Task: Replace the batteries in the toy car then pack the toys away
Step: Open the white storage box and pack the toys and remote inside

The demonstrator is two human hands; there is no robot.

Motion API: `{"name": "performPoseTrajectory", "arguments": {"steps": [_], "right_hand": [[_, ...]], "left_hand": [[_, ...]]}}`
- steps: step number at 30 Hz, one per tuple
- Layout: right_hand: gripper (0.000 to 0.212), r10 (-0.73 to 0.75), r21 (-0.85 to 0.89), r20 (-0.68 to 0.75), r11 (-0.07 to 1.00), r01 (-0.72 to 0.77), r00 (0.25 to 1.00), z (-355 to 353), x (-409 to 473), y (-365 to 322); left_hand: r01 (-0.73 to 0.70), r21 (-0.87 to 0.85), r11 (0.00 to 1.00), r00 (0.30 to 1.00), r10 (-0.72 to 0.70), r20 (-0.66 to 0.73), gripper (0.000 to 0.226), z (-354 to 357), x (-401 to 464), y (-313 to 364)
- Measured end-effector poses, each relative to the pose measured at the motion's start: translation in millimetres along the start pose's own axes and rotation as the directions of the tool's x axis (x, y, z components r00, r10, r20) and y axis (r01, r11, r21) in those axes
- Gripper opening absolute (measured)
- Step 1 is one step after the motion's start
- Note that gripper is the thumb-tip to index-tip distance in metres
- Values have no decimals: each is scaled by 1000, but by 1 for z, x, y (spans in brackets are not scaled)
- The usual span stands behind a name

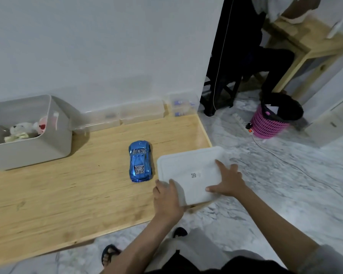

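Wooden table (57, 194) by the wall: a white lid (188, 173) at its right edge is gripped by the left hand (167, 202), fingers curled, and pressed by the spread right hand (229, 181); the blue toy car (140, 162) is set just left.

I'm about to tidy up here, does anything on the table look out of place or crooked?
The white lid sits askew at the table's right corner, part of it overhanging the edge above the floor. The left hand grips its near edge; the right hand rests flat on top. The blue toy car stands upright beside it.
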State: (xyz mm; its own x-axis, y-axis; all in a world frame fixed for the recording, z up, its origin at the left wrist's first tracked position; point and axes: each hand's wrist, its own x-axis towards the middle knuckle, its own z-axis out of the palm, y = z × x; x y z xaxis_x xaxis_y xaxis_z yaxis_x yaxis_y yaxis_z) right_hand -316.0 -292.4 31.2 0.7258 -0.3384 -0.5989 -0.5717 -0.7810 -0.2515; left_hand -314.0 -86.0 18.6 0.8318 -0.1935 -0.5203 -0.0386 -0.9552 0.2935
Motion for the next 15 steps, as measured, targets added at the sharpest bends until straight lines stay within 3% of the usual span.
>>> {"name": "performPoseTrajectory", "arguments": {"steps": [8, 15], "right_hand": [[113, 48, 179, -112, 983, -28, 993, -35, -6, -13], [111, -8, 151, -276, 987, 51, 961, -62, -28, -96]], "left_hand": [[-144, -158, 977, 973, 111, -201, 97, -24, 1, 3], [-197, -246, 949, 943, 115, -312, 76, -101, 0, -33]]}}
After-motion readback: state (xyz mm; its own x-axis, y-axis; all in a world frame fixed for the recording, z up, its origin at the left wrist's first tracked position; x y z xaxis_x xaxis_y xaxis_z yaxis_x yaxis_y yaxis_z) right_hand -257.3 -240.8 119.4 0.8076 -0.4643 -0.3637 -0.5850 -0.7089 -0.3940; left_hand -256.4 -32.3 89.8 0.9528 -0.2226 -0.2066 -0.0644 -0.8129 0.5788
